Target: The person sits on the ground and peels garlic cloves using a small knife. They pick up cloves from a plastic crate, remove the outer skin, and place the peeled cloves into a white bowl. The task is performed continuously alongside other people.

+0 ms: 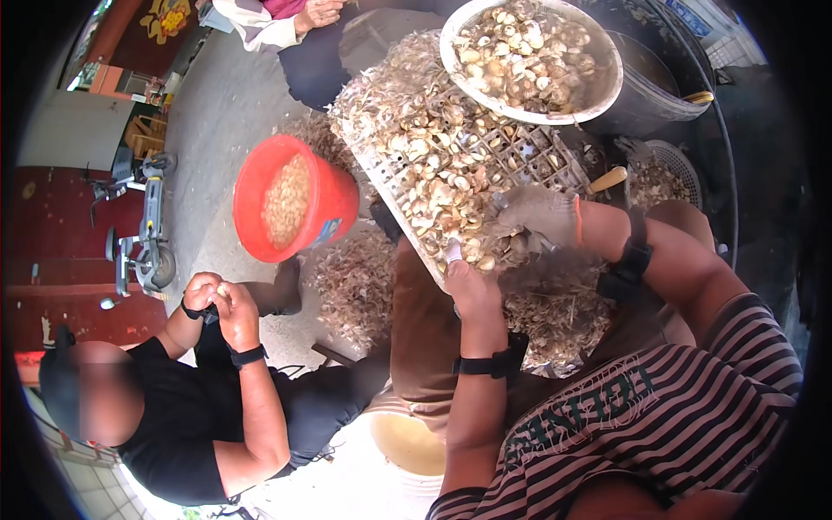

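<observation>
Garlic cloves (432,188) and loose skins lie heaped on a white plastic grid crate (539,156) before me. My left hand (473,286), bare with something pale on the thumb, is at the crate's near corner, touching the cloves there; whether it grips one is not clear. In a dirty work glove with an orange cuff, my right hand (539,218) rests low over the near right part of the heap, fingers bent around dark, skin-covered garlic. Past the crate, a white basket (448,58) holds unpeeled garlic. A wooden handle (608,180) sticks out beside my right wrist.
A red bucket (244,195) of peeled cloves stands left of the crate. Piles of garlic skins (354,286) cover the floor. A co-worker in black (188,422) sits at left, hands together; another person's hand (318,14) shows at top. A dark bucket (656,110) stands behind the white basket.
</observation>
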Demonstrator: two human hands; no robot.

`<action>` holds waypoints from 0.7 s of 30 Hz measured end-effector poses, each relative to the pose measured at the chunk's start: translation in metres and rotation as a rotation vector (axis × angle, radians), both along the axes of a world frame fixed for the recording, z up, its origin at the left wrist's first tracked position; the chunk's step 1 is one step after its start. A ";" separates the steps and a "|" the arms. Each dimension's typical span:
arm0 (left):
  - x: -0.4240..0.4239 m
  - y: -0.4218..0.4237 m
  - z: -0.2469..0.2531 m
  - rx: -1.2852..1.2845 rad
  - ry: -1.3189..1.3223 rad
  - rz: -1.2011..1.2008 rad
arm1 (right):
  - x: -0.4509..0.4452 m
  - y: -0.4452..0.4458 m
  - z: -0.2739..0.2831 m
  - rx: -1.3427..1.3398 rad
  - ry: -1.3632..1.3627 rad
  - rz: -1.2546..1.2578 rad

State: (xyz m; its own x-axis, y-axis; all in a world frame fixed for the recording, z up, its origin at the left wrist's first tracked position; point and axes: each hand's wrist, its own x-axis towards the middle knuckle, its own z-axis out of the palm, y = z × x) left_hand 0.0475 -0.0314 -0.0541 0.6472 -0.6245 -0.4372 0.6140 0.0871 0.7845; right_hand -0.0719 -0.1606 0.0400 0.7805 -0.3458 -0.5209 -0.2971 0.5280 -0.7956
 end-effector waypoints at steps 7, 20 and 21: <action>0.005 0.000 0.037 -0.042 0.084 0.009 | 0.006 -0.001 -0.021 0.306 -0.148 -0.033; 0.010 0.003 0.036 0.097 0.143 0.175 | 0.011 -0.022 -0.037 0.096 -0.133 -0.235; 0.010 0.003 0.033 0.093 0.155 0.162 | 0.016 -0.025 -0.042 0.088 -0.137 -0.238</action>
State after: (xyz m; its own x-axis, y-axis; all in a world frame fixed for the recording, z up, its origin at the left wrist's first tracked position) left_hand 0.0576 -0.0280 -0.0209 0.6564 -0.4701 -0.5900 0.7117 0.1263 0.6911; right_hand -0.0560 -0.1854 -0.0015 0.7476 -0.4859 -0.4528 -0.0495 0.6391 -0.7675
